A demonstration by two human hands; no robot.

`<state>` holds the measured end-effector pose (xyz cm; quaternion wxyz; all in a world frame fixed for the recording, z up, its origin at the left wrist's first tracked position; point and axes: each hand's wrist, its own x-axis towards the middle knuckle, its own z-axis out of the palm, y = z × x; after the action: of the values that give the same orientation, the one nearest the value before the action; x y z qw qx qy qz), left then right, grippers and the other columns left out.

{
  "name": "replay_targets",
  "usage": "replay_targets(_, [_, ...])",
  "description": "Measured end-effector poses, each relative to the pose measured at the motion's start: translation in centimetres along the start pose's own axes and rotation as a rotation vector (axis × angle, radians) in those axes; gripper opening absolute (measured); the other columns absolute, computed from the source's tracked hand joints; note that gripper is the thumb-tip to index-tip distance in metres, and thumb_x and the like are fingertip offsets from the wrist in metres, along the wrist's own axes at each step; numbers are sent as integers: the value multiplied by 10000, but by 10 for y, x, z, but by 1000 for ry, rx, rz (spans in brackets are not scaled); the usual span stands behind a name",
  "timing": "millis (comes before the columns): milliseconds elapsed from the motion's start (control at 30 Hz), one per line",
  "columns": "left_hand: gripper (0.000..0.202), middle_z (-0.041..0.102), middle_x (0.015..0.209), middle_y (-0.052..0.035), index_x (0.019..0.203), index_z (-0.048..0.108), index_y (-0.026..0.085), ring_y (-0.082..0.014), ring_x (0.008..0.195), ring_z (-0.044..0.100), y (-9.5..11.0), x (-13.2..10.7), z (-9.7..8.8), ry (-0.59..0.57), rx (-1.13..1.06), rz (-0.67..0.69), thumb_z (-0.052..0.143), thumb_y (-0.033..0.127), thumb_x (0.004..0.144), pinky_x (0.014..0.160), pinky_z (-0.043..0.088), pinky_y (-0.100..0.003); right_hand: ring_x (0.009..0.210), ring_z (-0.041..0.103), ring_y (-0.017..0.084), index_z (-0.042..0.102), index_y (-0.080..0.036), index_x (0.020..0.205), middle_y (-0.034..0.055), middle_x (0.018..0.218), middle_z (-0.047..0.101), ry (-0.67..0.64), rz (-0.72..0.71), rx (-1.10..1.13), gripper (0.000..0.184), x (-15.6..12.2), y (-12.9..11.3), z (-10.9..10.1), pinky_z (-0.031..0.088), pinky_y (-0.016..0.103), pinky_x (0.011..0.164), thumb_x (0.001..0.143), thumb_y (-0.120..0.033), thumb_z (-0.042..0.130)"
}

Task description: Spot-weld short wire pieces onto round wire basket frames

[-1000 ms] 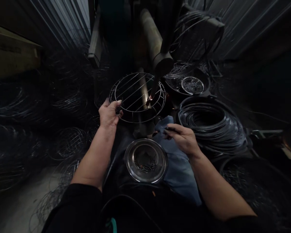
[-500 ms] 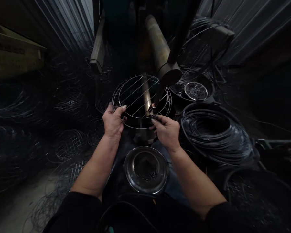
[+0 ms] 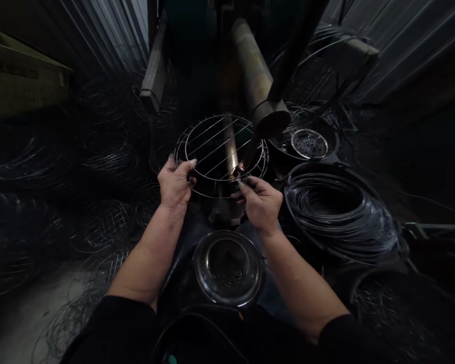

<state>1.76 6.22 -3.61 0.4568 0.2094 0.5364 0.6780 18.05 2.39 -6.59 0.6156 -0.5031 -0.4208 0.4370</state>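
A round wire basket frame (image 3: 212, 144) sits under the tip of a welding machine arm (image 3: 265, 114), where a small glow shows. My left hand (image 3: 176, 184) grips the frame's left rim with fingers curled round the wire. My right hand (image 3: 260, 199) is closed in a pinch at the frame's near right rim, holding a small dark piece against the wire by the welding tip. A shiny metal bowl (image 3: 229, 268) with short wire bits lies below my hands, on my lap.
A large coil of black wire (image 3: 337, 207) lies to the right. A second bowl of small pieces (image 3: 309, 144) stands behind it. Stacks of finished wire frames (image 3: 106, 222) fill the left. Corrugated walls close in on both sides.
My right hand rose from my lap with a small dark piece to the frame's near rim by the welding tip. My left hand kept hold of the frame.
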Motion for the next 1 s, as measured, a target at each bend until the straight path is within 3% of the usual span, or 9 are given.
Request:
replay_targets(400, [498,546,742,23,983,596,181,-95,621,569,-5,2,8,-7,-11,-33,774,152,518,442,369,-160,518,669,165,678,-165,837,-21,627,664,89,-68,56,168,-6,19,-2,529,254,471,751,-306,706])
replay_targets(633, [584,564,690,30,1079,588,181,-108,594,576,-5,10,11,-7,-52,-65,774,129,528,435,347,-175,518,667,164,658,-168,800,-11,672,663,58,-38,85,179,0,15,-3,530,263,486,725,-321,713])
replay_targets(833, [740,574,678,33,1272,481,163,-111,583,569,-3,12,16,5,-61,-87,728,85,579,437,349,-182,517,655,156,664,-172,811,-13,667,657,39,-54,67,169,6,16,-3,531,269,511,734,-320,691])
replay_targets(1000, [703,579,675,35,1237,489,162,-113,576,569,-1,13,19,7,-65,-106,715,82,576,436,337,-185,508,651,152,669,-171,818,-20,657,656,32,-59,85,151,11,15,-2,518,262,512,740,-300,678])
